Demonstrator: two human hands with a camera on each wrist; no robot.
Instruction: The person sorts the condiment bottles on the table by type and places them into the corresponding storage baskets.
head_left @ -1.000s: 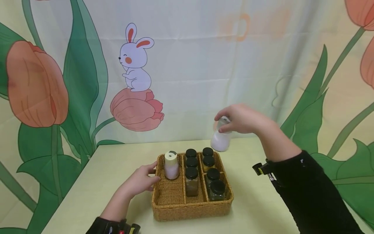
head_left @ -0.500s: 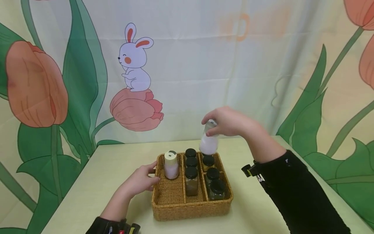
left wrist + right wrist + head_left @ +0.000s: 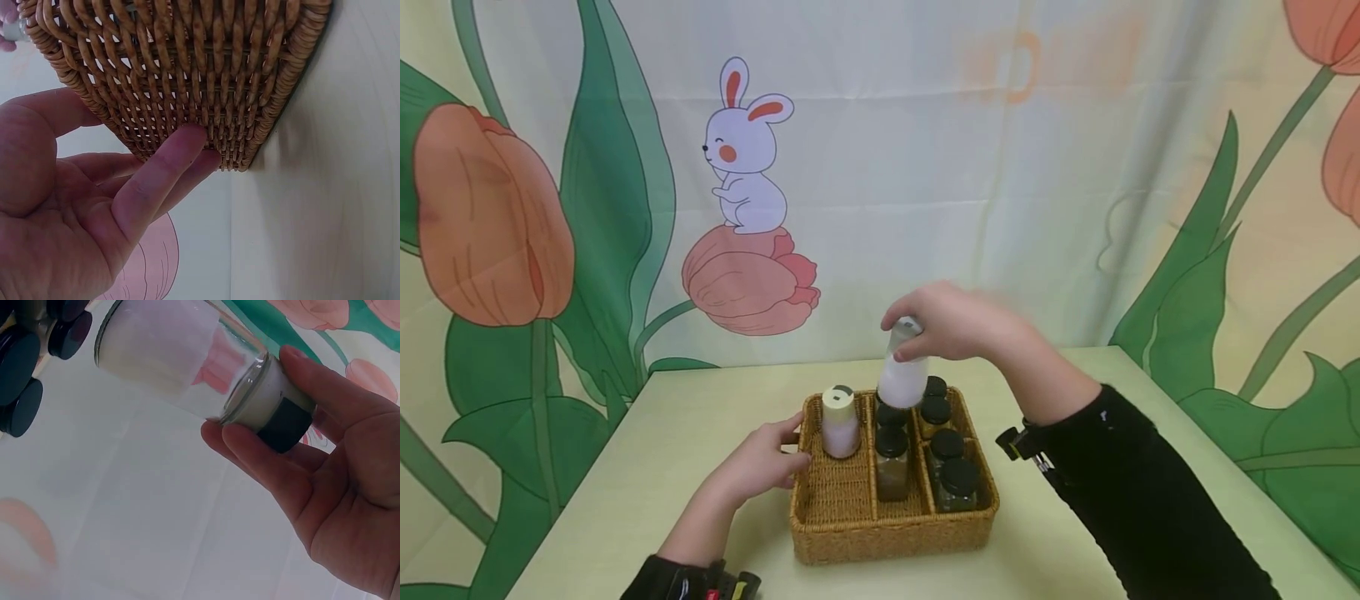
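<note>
My left hand point(image 3: 763, 458) is at the left side of a divided wicker basket point(image 3: 891, 542), holding its wall at the rim. In the left wrist view, fingertips point(image 3: 190, 140) lie against the woven outer wall point(image 3: 219, 81). My right hand point(image 3: 951, 321) grips a clear glass shaker jar point(image 3: 902, 379) by its pale lid, tilted above the middle compartment. The right wrist view shows white contents in the jar point(image 3: 156, 350) and fingers around the lid point(image 3: 265, 403). A similar jar with a cream lid point(image 3: 839, 425) stands in the left compartment.
Black-lidded spice jars point(image 3: 892, 467) stand in the middle compartment, partly hidden by the held jar. More black-lidded jars point(image 3: 958, 487) fill the right compartments. The basket rests on a pale table point(image 3: 1060, 483), with a tulip-and-rabbit printed cloth point(image 3: 880, 183) behind it.
My right hand has carried the glass shaker jar left and slightly down, from behind the basket's right side to above its middle compartment. My left hand and the basket have stayed put.
</note>
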